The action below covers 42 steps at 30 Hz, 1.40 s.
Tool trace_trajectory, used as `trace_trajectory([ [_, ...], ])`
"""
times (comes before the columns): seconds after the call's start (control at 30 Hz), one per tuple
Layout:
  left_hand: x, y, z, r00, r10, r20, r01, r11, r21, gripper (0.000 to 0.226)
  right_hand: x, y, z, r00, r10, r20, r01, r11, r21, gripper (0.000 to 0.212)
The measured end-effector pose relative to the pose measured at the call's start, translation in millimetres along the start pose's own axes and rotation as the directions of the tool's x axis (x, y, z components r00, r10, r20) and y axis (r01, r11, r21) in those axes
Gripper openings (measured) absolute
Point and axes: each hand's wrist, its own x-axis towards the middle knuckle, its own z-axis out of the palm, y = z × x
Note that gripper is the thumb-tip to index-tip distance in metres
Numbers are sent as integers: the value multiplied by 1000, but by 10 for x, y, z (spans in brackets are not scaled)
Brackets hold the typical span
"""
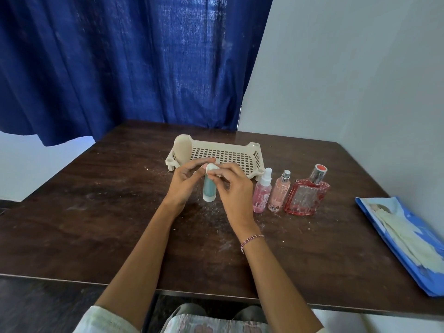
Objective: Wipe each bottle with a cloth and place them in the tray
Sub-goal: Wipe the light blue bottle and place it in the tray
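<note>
Two bare forearms reach forward, the hands meeting fingertip to fingertip.
The left hand, palm turned inward, curls its fingers against the upper part of a slim teal plastic bottle with white ends; the right hand, back upward, pinches that bottle's white top between thumb and forefinger.

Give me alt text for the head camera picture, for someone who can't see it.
Two hands hold a teal bottle upright on a dark wooden table, the left hand and right hand gripping at its white top. Behind stands a beige tray with one beige bottle in it; three pink and red bottles stand to the right.
</note>
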Motion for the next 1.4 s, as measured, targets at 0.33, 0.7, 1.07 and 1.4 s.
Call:
trace_trajectory([
  [0.33, 38, -40, 21, 990, 47, -130, -41, 998, 50, 22, -44, -4, 15, 999, 1, -34, -1, 1000, -10, 25],
  [0.7, 4, 49, 90, 973, 74, -220, -52, 993, 104, 28, -75, 51, 46, 1000, 30, 6, -28, 977, -209, 20],
  [1.07, -12, 62, 101, 968, 90, -234, -43, 979, 202, 33, -68, 92, 36, 995, 57, 80, -48, 993, -112, 16],
  [1.4, -15, 88, 106, 969, 89, -229, -35, 973, 227, 34, -52, 200, 14, 951, 219, 217, -216, 976, -37, 16],
])
